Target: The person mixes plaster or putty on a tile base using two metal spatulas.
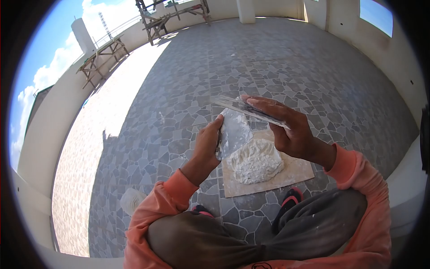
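My left hand (207, 142) grips a flat, thin scraper (236, 131) along its left edge, its face smeared with white paste. A second flat scraper (245, 108) is in my right hand (295, 130), tilted nearly edge-on, with fingers along its top and the thumb underneath. The blades overlap in this view, the right one above the left. Below them a lumpy heap of white putty (256, 165) rests on a square tan board (298, 171) on the floor. The left scraper's lower corner hangs over the heap's far left side.
A whitish round container (131, 200) stands on the stone-patterned tile floor (148, 148) beside my left forearm. My shoes (292, 197) are close to the board's near edge. Wooden trestles (174, 20) stand by the far wall, and another wooden bench (103, 56) is at the left.
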Motion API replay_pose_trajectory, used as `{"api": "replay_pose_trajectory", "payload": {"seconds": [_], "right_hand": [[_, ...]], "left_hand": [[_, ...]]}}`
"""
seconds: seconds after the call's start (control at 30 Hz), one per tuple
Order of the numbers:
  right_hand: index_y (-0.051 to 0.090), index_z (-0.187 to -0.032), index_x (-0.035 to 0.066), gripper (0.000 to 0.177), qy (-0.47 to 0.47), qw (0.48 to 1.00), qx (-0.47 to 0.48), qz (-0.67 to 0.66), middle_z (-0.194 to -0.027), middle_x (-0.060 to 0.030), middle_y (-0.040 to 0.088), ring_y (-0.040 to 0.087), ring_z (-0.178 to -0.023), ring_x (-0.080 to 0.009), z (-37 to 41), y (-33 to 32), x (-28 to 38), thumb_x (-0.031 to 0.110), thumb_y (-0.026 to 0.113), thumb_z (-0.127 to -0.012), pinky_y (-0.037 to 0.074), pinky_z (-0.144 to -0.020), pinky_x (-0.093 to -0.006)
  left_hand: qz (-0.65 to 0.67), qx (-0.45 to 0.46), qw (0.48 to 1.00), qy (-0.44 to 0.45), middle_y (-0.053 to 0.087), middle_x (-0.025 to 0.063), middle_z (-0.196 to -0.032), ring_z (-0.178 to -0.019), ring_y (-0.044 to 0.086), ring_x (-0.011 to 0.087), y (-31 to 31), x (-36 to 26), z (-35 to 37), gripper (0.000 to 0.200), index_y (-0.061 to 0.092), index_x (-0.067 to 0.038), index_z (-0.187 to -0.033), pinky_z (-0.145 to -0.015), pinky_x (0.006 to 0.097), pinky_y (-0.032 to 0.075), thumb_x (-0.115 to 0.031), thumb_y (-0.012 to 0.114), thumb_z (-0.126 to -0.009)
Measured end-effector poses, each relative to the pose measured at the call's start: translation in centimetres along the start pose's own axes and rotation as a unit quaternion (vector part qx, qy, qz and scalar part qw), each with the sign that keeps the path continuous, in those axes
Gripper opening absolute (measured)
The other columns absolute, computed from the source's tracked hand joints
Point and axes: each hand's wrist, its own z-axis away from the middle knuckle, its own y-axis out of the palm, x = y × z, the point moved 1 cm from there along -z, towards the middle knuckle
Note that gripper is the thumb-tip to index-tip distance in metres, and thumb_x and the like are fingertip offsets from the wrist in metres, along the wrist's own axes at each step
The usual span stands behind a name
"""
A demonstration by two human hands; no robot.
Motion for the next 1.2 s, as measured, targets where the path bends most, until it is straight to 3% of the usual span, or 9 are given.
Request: {"api": "replay_pose_trajectory", "payload": {"seconds": [0.1, 0.2, 0.27, 0.33, 0.4, 0.9, 1.07, 1.17, 1.2], "right_hand": [[0.036, -0.145, 0.011, 0.083, -0.049, 0.997, 0.054, 0.000, -0.147, -0.0151, 0.043, 0.044, -0.135, -0.0315, -0.3, 1.1, 0.2, -0.021, 0.056, -0.071, 0.043, -0.110, -0.0427], [0.034, -0.145, 0.010, 0.078, -0.082, 0.993, 0.081, 0.019, -0.148, -0.0154, 0.041, 0.042, -0.137, -0.0304, 0.3, 1.9, -0.3, -0.016, 0.060, -0.076, 0.037, -0.115, -0.0437], [0.035, -0.144, 0.010, 0.070, -0.090, 0.991, 0.095, 0.040, -0.148, -0.0158, 0.041, 0.042, -0.136, -0.0299, 0.7, 2.2, -0.7, -0.009, 0.060, -0.081, 0.037, -0.116, -0.0437], [0.037, -0.142, 0.010, 0.062, -0.088, 0.987, 0.116, 0.066, -0.148, -0.0160, 0.041, 0.043, -0.136, -0.0296, 1.3, 2.2, -1.0, -0.002, 0.061, -0.086, 0.037, -0.115, -0.0434], [0.038, -0.140, 0.009, 0.057, -0.098, 0.984, 0.122, 0.089, -0.147, -0.0159, 0.042, 0.044, -0.135, -0.0297, 1.6, 2.2, -1.3, 0.002, 0.060, -0.088, 0.039, -0.114, -0.0433], [0.045, -0.136, 0.001, 0.048, -0.046, 0.964, 0.119, 0.235, -0.140, -0.0176, 0.050, 0.050, -0.130, -0.0308, 6.3, 0.8, -5.9, -0.002, 0.056, -0.089, 0.044, -0.109, -0.0402], [0.053, -0.128, 0.000, 0.039, 0.107, 0.974, 0.040, 0.194, -0.126, -0.0198, 0.060, 0.063, -0.113, -0.0258, 7.3, -0.4, -6.6, -0.006, 0.052, -0.089, 0.056, -0.093, -0.0348], [0.057, -0.120, -0.001, 0.029, 0.437, 0.899, 0.022, 0.016, -0.107, -0.0156, 0.064, 0.067, -0.090, -0.0158, 6.2, -1.3, -6.9, 0.002, 0.051, -0.092, 0.057, -0.076, -0.0293], [0.059, -0.115, 0.000, 0.024, 0.425, 0.903, -0.037, -0.052, -0.095, -0.0083, 0.062, 0.062, -0.082, -0.0102, 5.4, -1.4, -6.4, 0.005, 0.051, -0.093, 0.055, -0.073, -0.0270]], "left_hand": [[-0.003, 0.105, 0.994, 0.035, 0.060, 0.0130, -0.121, -0.101, 0.067, 0.0246, -1.1, 0.7, 0.0, 0.035, 0.046, -0.001, -0.132, -0.087, 0.0372, 0.058, -0.018, 0.046, -0.102], [0.196, 0.237, 0.951, -0.037, 0.060, 0.0096, -0.124, -0.105, 0.065, 0.0279, -4.2, 2.2, -2.2, 0.035, 0.045, -0.005, -0.134, -0.098, 0.0455, 0.051, -0.019, 0.047, -0.101], [-0.267, 0.254, 0.902, 0.226, 0.060, 0.0126, -0.123, -0.103, 0.066, 0.0269, -5.4, 2.4, -2.9, 0.037, 0.045, -0.003, -0.133, -0.094, 0.0435, 0.054, -0.022, 0.048, -0.102], [-0.295, 0.215, 0.901, 0.234, 0.060, 0.0150, -0.121, -0.100, 0.066, 0.0256, -4.8, 2.0, -2.3, 0.039, 0.044, -0.001, -0.132, -0.088, 0.0404, 0.057, -0.025, 0.049, -0.102], [0.116, 0.138, 0.984, -0.005, 0.060, 0.0167, -0.116, -0.097, 0.067, 0.0239, -4.0, 2.2, -1.3, 0.041, 0.044, 0.002, -0.128, -0.082, 0.0360, 0.059, -0.028, 0.051, -0.101], [-0.108, -0.053, 0.990, 0.078, 0.062, 0.0058, -0.094, -0.075, 0.064, 0.0101, -1.2, -0.7, 0.5, 0.028, 0.050, -0.002, -0.113, -0.066, 0.0269, 0.058, -0.027, 0.054, -0.100], [-0.139, -0.071, 0.977, 0.144, 0.061, 0.0040, -0.092, -0.074, 0.061, 0.0087, -0.4, -2.8, 1.4, 0.032, 0.052, 0.000, -0.114, -0.066, 0.0256, 0.054, -0.029, 0.054, -0.100], [-0.135, -0.101, 0.975, 0.144, 0.060, 0.0044, -0.092, -0.075, 0.061, 0.0098, -0.6, -2.9, 1.4, 0.033, 0.052, 0.001, -0.115, -0.067, 0.0265, 0.054, -0.029, 0.053, -0.100], [-0.136, -0.105, 0.974, 0.146, 0.060, 0.0045, -0.092, -0.075, 0.061, 0.0103, -0.6, -2.9, 1.4, 0.033, 0.052, 0.001, -0.114, -0.068, 0.0267, 0.054, -0.029, 0.053, -0.100]]}}
